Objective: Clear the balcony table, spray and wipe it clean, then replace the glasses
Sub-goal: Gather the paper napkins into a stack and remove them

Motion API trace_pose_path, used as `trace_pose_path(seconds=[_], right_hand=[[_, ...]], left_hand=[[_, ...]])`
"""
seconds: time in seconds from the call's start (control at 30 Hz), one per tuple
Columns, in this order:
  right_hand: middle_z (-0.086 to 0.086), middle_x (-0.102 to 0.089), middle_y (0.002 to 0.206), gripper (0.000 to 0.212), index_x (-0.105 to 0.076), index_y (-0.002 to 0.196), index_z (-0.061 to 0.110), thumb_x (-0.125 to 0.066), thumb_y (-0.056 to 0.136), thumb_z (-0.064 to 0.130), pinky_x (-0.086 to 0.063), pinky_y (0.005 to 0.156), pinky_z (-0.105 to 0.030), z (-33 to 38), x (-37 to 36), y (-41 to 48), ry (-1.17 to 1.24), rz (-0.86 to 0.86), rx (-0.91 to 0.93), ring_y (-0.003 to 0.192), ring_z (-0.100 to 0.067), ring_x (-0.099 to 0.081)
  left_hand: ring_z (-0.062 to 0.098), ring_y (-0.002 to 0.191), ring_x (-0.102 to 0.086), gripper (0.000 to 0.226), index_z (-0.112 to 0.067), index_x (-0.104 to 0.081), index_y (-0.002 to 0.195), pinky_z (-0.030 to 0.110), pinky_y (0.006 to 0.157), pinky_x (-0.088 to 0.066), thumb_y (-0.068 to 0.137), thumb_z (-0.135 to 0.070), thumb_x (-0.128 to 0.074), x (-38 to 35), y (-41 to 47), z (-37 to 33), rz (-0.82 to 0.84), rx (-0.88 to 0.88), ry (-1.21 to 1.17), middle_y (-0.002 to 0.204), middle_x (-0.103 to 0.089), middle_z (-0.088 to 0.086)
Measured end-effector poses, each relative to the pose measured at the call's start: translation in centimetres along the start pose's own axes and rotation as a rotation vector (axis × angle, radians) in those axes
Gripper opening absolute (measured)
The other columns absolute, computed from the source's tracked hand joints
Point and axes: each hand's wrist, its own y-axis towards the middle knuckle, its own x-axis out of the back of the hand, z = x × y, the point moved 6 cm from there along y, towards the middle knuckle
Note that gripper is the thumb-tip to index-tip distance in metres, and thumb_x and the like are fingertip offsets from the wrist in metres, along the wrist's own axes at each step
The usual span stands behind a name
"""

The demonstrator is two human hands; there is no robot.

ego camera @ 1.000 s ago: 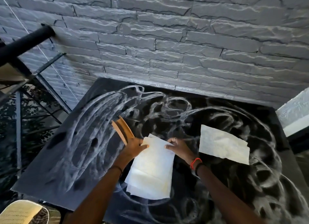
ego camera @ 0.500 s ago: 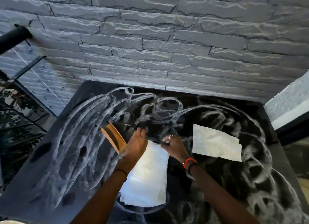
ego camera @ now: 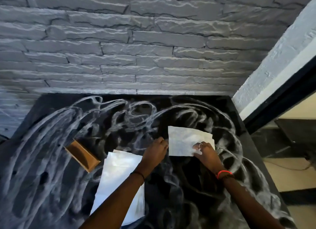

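The black balcony table (ego camera: pixel 51 186) is covered in white swirled wipe streaks. A folded white paper napkin (ego camera: pixel 184 139) lies right of centre. My right hand (ego camera: pixel 205 153) presses its fingers on the napkin's lower right corner. My left hand (ego camera: pixel 155 151) touches the napkin's left edge with curled fingers. A stack of white napkins (ego camera: pixel 119 174) lies near the front, partly under my left forearm. A brown wooden napkin holder (ego camera: pixel 82 155) lies tipped on the table to the left of the stack. No glasses are in view.
A grey stone-brick wall (ego camera: pixel 136 49) rises directly behind the table. A white wall corner and dark door frame (ego camera: pixel 282 95) stand at the right, with a floor and a dark object beyond the table's right edge.
Both hands left the napkin stack and moved right to the single napkin. The view has swung to the right, so the railing at the left is out of sight.
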Motion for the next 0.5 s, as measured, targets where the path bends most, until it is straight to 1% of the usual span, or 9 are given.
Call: trace_pose_path(seconds=[0.07, 0.13, 0.17, 0.23, 0.3, 0.37, 0.43, 0.5], right_hand=[[-0.001, -0.056, 0.112, 0.039, -0.06, 0.116, 0.019, -0.07, 0.079, 0.025, -0.037, 0.093, -0.026, -1.2, -0.1, -0.4, -0.082, 0.032, 0.032, 0.107, -0.02, -0.049], [0.0, -0.054, 0.116, 0.043, -0.059, 0.12, 0.021, -0.069, 0.079, 0.029, -0.037, 0.096, -0.028, -1.3, -0.5, -0.4, -0.134, 0.042, 0.081, 0.111, -0.02, -0.048], [-0.001, -0.054, 0.116, 0.041, -0.06, 0.119, 0.02, -0.068, 0.08, 0.029, -0.037, 0.096, -0.029, -1.2, -0.6, -0.3, -0.139, 0.036, 0.106, 0.11, -0.021, -0.048], [-0.005, -0.057, 0.111, 0.028, -0.066, 0.11, 0.015, -0.065, 0.083, 0.023, -0.04, 0.094, -0.032, -0.8, -0.6, -0.1, -0.113, 0.0, 0.155, 0.104, -0.025, -0.051], [-0.008, -0.06, 0.102, 0.015, -0.07, 0.095, 0.011, -0.06, 0.086, 0.017, -0.045, 0.089, -0.038, -0.4, -0.4, 0.1, -0.1, -0.052, 0.192, 0.095, -0.029, -0.054], [-0.008, -0.061, 0.096, 0.012, -0.071, 0.088, 0.009, -0.06, 0.086, 0.014, -0.047, 0.085, -0.041, -0.4, -0.3, 0.3, -0.08, -0.097, 0.197, 0.09, -0.028, -0.055], [-0.008, -0.061, 0.096, 0.011, -0.07, 0.087, 0.006, -0.061, 0.084, 0.011, -0.047, 0.087, -0.04, -0.3, -0.2, 0.5, -0.051, -0.123, 0.193, 0.09, -0.028, -0.055], [-0.007, -0.061, 0.098, 0.01, -0.069, 0.088, 0.006, -0.061, 0.083, 0.009, -0.046, 0.089, -0.038, -0.1, 0.3, 0.6, -0.024, -0.148, 0.176, 0.093, -0.027, -0.055]], left_hand=[[0.03, 0.09, -0.06, 0.022, -0.003, -0.066, 0.092, 0.035, 0.083, -0.043, 0.093, -0.013, -0.046, -1.2, 0.9, -1.8, 0.045, -0.042, -0.009, 0.099, -0.059, 0.016], [0.023, 0.095, -0.054, 0.021, -0.001, -0.066, 0.095, 0.032, 0.086, -0.041, 0.093, -0.009, -0.046, -1.9, 1.2, -2.8, 0.061, -0.078, -0.04, 0.102, -0.06, 0.017], [0.021, 0.096, -0.052, 0.025, -0.001, -0.066, 0.095, 0.034, 0.085, -0.041, 0.094, -0.012, -0.043, -2.1, 1.3, -3.2, 0.06, -0.083, -0.038, 0.102, -0.061, 0.016], [0.024, 0.093, -0.057, 0.041, -0.004, -0.066, 0.093, 0.038, 0.082, -0.046, 0.091, -0.024, -0.03, -2.4, 1.5, -3.9, 0.032, -0.096, -0.012, 0.099, -0.061, 0.012], [0.028, 0.091, -0.06, 0.054, -0.006, -0.066, 0.092, 0.042, 0.08, -0.05, 0.085, -0.033, -0.02, -2.9, 1.8, -4.1, 0.045, -0.1, 0.007, 0.098, -0.061, 0.011], [0.029, 0.094, -0.06, 0.058, -0.007, -0.066, 0.096, 0.042, 0.082, -0.05, 0.083, -0.037, -0.017, -3.3, 2.1, -3.9, 0.083, -0.077, 0.03, 0.102, -0.06, 0.011], [0.027, 0.097, -0.059, 0.05, -0.009, -0.065, 0.101, 0.043, 0.084, -0.049, 0.088, -0.036, -0.025, -3.4, 2.2, -3.6, 0.127, -0.037, 0.006, 0.106, -0.059, 0.009], [0.026, 0.103, -0.058, 0.031, -0.01, -0.063, 0.11, 0.043, 0.088, -0.048, 0.093, -0.03, -0.045, -3.4, 2.2, -3.6, 0.142, -0.025, -0.024, 0.113, -0.057, 0.007]])
